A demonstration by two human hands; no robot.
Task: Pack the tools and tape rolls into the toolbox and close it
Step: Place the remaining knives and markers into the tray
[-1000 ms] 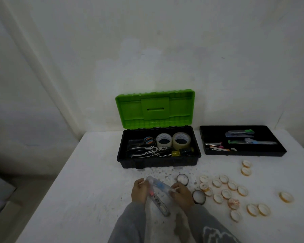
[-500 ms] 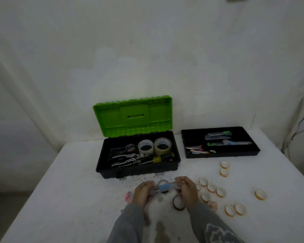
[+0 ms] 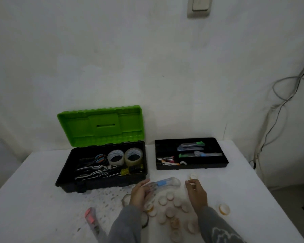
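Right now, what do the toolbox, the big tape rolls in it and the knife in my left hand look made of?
Toolbox: moulded plastic, judging by the ribbed edges; matte black base, brighter green lid. Tape rolls: clear, shiny film, probably on card cores. Knife: see-through plastic body with a blue slider inside; any metal blade is hidden.

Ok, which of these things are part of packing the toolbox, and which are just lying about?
Job: open toolbox, black tray, clear cutter held by the left hand, pink cutter, small tape rolls on the table.
Lying about: wall switch, hanging cables.
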